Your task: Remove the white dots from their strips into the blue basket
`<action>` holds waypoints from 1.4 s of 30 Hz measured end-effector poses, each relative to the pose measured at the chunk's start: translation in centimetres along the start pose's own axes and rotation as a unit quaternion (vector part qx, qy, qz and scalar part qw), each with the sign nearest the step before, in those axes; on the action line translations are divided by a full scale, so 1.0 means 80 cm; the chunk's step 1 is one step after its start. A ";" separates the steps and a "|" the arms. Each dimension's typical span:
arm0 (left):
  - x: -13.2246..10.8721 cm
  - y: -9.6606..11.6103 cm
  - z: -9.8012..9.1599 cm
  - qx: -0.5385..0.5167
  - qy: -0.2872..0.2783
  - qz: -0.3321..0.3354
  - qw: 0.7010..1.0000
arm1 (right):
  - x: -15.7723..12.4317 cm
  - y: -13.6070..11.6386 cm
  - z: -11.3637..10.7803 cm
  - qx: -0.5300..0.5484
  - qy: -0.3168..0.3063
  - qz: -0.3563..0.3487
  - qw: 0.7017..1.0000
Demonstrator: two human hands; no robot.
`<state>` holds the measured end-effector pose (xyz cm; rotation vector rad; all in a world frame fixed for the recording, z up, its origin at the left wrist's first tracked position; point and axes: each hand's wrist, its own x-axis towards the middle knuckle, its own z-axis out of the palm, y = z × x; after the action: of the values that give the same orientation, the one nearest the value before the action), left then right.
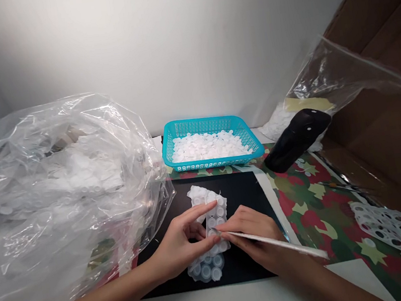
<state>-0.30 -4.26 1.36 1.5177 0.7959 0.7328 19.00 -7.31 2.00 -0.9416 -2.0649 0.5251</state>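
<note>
My left hand (186, 240) is closed on a translucent white strip of round plastic caps (219, 211), thumb on the near side and index finger stretched along the far end. My right hand (254, 233) pinches a slim white-handled tool (293, 246), perhaps a craft knife. Its tip lies against the strip by my left thumb, and its handle slants down to the right; the tip is too small to make out well. Under the held strip, another piece of round plastic caps (206, 271) rests on the black mat (252, 268).
Behind the mat stands a turquoise basket (215, 162) of small white discs. A large clear bag (76, 174) of white pieces fills the left. At right are a black object (297, 141), perforated white strips (385, 228), another clear bag (346, 68) and a cardboard wall (390, 36).
</note>
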 end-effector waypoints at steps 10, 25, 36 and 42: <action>-0.001 -0.002 0.000 0.039 -0.007 0.016 0.999 | 0.002 -0.006 -0.010 0.025 0.008 0.052 0.998; 0.002 0.003 -0.001 -0.009 0.000 -0.022 1.000 | 0.000 0.001 -0.015 0.023 -0.009 0.060 0.998; -0.003 0.006 0.002 -0.013 -0.008 -0.005 1.000 | 0.003 0.007 0.002 -0.030 -0.037 0.020 0.999; 0.000 0.003 0.002 -0.062 0.001 -0.032 0.998 | 0.000 0.007 -0.006 -0.020 0.007 0.033 0.999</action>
<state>-0.16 -4.38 1.62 1.3739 0.7833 0.7226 19.61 -6.92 1.93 -1.0364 -2.0439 0.5109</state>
